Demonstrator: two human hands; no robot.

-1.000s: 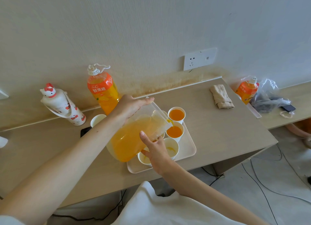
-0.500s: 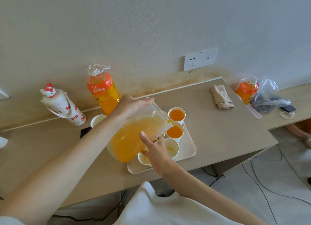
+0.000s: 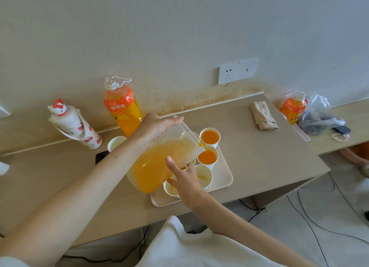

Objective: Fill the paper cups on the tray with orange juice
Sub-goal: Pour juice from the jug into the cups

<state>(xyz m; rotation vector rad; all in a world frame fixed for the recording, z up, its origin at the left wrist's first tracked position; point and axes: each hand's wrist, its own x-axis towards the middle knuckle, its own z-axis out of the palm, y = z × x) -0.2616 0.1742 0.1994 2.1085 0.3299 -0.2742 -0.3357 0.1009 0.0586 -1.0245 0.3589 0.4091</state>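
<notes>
My left hand [image 3: 157,127] gripped the tilted pitcher [image 3: 153,169] on top, right hand [image 3: 186,180] cupped its side; spout [image 3: 201,146] aimed right over the middle cup [image 3: 207,158], emptier cup [image 3: 203,178] beside my right hand.

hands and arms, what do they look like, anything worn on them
Both are bare. The left hand and right hand wear no gloves, and no ring, watch or bracelet shows on either wrist or forearm. The right thumbnail looks short. The only clothing is white: a sliver of sleeve in the lower left corner and a loose garment below the right arm.
</notes>
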